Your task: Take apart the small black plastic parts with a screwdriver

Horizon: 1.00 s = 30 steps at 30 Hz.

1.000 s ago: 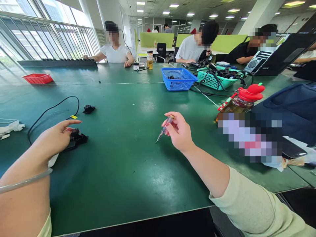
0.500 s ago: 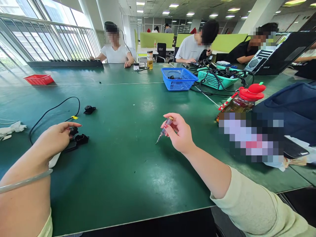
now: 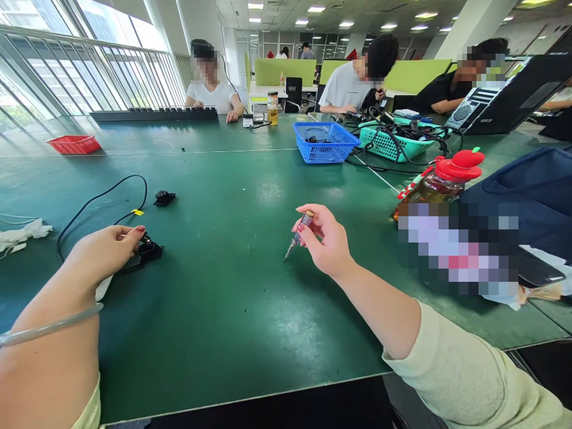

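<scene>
My right hand [image 3: 322, 238] is closed around a small screwdriver [image 3: 295, 241] with a see-through handle, its thin tip slanting down to the left just over or on the table. On the left, my left hand [image 3: 103, 253] is closed, thumb and forefinger pinched together beside a black plastic part [image 3: 151, 252]. Whatever the pinch holds is hidden behind the fingers. A black cable [image 3: 102, 196] with a yellow tag [image 3: 137, 212] loops behind this hand and disappears at it. Farther back lies a small black piece [image 3: 165, 198] on the green table [image 3: 214, 333].
A red tray [image 3: 74, 145] stands far left, near a white crumpled bundle [image 3: 27, 233]. Ahead are a blue basket [image 3: 325, 149] and a green basket [image 3: 384, 143] of cables. A red-lidded bottle [image 3: 458, 170] and dark blue bag [image 3: 527, 196] stand right. Several people sit beyond.
My left thumb has come forward to meet the forefinger, and the black piece formerly visible under the fingers is now hidden. A person across the table has moved a long black bar rightward.
</scene>
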{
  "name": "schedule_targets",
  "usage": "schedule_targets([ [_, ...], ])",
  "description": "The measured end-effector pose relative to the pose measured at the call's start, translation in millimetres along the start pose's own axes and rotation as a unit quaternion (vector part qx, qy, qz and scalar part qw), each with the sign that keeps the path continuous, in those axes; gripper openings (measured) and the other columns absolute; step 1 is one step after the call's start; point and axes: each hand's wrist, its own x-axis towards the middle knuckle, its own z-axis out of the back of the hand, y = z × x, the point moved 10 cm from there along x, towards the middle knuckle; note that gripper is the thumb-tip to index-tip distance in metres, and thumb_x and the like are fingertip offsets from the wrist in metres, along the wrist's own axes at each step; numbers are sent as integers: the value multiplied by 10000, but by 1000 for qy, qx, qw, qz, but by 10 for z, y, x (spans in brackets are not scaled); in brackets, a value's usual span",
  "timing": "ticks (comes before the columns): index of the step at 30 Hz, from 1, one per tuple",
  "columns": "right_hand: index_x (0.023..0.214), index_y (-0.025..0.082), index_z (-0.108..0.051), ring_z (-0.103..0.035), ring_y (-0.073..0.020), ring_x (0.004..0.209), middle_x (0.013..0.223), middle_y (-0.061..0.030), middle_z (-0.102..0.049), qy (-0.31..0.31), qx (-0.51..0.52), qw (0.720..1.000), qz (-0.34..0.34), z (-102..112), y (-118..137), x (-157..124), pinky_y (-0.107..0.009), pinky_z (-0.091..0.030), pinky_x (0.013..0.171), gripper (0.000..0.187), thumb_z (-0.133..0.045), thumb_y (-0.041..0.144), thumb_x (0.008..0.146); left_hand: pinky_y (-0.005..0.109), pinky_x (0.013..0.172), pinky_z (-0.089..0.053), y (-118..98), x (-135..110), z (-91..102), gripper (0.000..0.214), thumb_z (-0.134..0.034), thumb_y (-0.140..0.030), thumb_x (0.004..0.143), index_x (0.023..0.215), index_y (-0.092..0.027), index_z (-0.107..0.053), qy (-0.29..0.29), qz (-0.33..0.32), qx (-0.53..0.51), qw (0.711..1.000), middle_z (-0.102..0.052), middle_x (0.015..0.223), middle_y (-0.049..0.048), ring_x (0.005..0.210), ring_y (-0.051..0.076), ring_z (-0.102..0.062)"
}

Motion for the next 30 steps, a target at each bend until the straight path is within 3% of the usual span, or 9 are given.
schedule_targets([
  [4,1148,255,-555,-631,-139,674,807,4,-677,3,0,1000,1,-11,3,-1,-313,-554,621,241,-589,363,935,380,767,-498,19,-39,6,490,-468,-631,858,941,-208,-701,38,58,100,992,-755,866,93,928,334,-683],
  [12,1149,257,-559,-628,-139,672,802,6,-672,2,3,1000,5,-8,18,4,-312,-551,623,238,-585,336,926,385,771,-482,-87,-95,-79,563,-363,-633,908,977,-183,-694,82,28,144,986,-767,989,138,920,334,-681],
  [18,1147,264,-560,-643,-145,696,801,7,-664,1,-2,1000,2,-10,11,6,-312,-555,625,246,-592,373,930,371,709,-483,-86,-71,-98,537,-403,-636,891,888,-197,-713,75,19,164,983,-758,876,130,853,326,-678],
  [24,1149,255,-565,-643,-146,679,789,9,-674,4,-3,1000,7,-6,22,0,-318,-560,641,235,-584,329,926,395,746,-497,6,-40,-132,643,-461,-762,803,951,-192,-720,97,23,176,979,-747,926,145,863,337,-669],
  [28,1148,254,-566,-652,-151,686,785,8,-674,1,-3,1000,9,-1,23,1,-317,-560,633,239,-584,323,921,434,826,-505,144,-44,26,645,-334,-669,901,1113,-217,-741,80,57,172,980,-742,1087,163,992,364,-664],
  [30,1147,255,-567,-651,-148,683,784,8,-674,2,-3,1000,8,-3,20,4,-313,-559,629,238,-584,322,919,441,803,-513,283,-17,72,609,-379,-659,882,1141,-243,-741,67,85,167,980,-735,1119,161,974,367,-665],
])
